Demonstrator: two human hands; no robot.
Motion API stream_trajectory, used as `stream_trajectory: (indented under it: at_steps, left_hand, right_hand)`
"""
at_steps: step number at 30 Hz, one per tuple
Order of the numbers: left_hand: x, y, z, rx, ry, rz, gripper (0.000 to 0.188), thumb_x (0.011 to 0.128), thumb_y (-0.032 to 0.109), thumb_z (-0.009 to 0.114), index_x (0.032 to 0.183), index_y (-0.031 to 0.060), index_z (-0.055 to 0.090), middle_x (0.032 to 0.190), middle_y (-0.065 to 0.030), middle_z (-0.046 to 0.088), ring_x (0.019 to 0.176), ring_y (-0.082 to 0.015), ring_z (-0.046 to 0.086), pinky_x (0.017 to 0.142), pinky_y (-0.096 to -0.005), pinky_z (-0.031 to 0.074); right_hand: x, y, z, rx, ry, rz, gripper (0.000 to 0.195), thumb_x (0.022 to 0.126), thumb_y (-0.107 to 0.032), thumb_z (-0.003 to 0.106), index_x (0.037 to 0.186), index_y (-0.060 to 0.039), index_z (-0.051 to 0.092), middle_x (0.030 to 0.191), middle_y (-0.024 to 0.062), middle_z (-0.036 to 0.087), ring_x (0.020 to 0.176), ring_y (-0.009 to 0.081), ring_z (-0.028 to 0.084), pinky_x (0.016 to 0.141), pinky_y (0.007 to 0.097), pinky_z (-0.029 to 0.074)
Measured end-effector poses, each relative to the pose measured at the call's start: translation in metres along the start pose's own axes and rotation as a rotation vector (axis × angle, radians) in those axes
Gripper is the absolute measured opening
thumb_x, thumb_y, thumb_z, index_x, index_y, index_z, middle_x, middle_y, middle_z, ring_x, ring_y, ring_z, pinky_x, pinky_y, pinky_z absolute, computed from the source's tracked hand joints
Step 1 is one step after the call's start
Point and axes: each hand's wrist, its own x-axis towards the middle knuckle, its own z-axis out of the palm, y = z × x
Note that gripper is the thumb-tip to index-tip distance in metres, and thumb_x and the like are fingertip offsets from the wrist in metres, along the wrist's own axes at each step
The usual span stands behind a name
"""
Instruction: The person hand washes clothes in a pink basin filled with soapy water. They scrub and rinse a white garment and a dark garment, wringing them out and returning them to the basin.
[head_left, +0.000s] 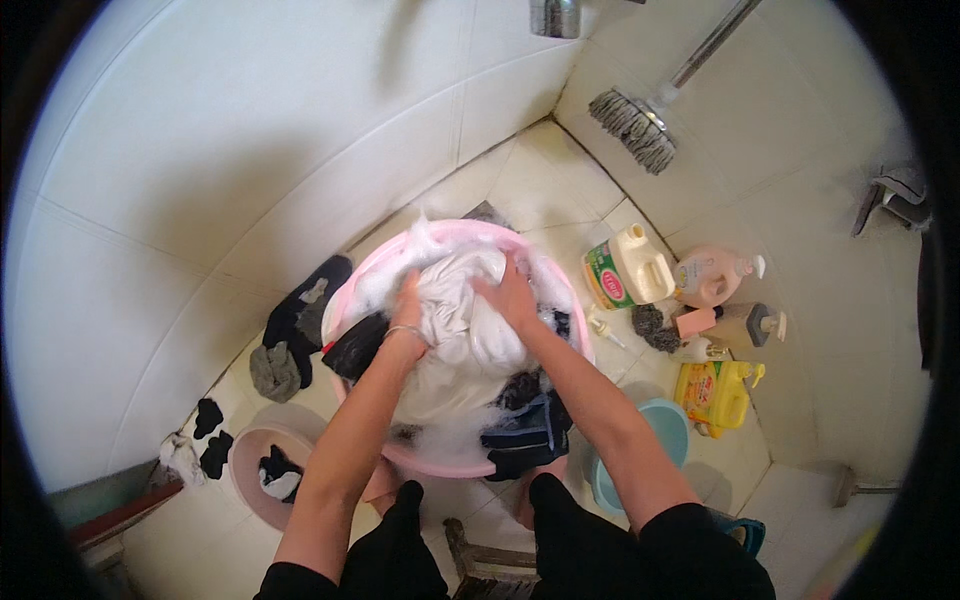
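Observation:
A large pink tub (457, 466) full of suds and laundry stands on the tiled floor between my feet. Both my hands are on a wet white garment (457, 322) heaped in its middle. My left hand (407, 319), with a bracelet at the wrist, presses along the cloth's left side. At the upper right, my right hand (511, 294) grips a bunched fold. Dark clothes (534, 433) hang over the front right rim, and a black cloth (358, 346) lies at the left rim. Foam (390, 281) hides the water and whatever lies beneath.
An uncapped detergent jug (637, 270), pump bottles (712, 277), a yellow bottle (712, 394) and a blue basin (667, 427) stand right. Socks (276, 371) and a small pink basin (247, 480) lie left. A wooden stool (491, 559) is below; a mop (637, 127) hangs near the wall.

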Motion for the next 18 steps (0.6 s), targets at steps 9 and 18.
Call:
stream_trajectory:
  at_steps: [9, 18]
  left_hand:
    - [0.027, -0.015, 0.0, -0.069, 0.056, -0.019, 0.048, 0.082, 0.041, 0.05, 0.114, 0.0051, 0.055, 0.109, -0.0139, 0.059, 0.097, -0.0252, 0.058, 0.087, -0.0383, 0.047]
    - [0.011, -0.011, -0.009, -0.161, -0.309, 0.006, 0.042, 0.089, 0.035, 0.046, 0.116, 0.0042, 0.054, 0.108, -0.0109, 0.06, 0.095, -0.0223, 0.06, 0.084, -0.0368, 0.049]
  right_hand:
    - [-0.041, -0.002, 0.002, 0.237, 0.176, -0.479, 0.05, 0.068, -0.021, 0.068, 0.113, -0.0067, 0.052, 0.12, 0.0173, 0.051, 0.11, 0.0325, 0.049, 0.098, 0.0391, 0.035]
    - [-0.076, -0.092, -0.018, -0.044, -0.104, -0.632, 0.037, 0.075, -0.032, 0.062, 0.102, -0.0073, 0.058, 0.105, 0.0137, 0.06, 0.094, 0.0315, 0.057, 0.073, 0.0404, 0.049]
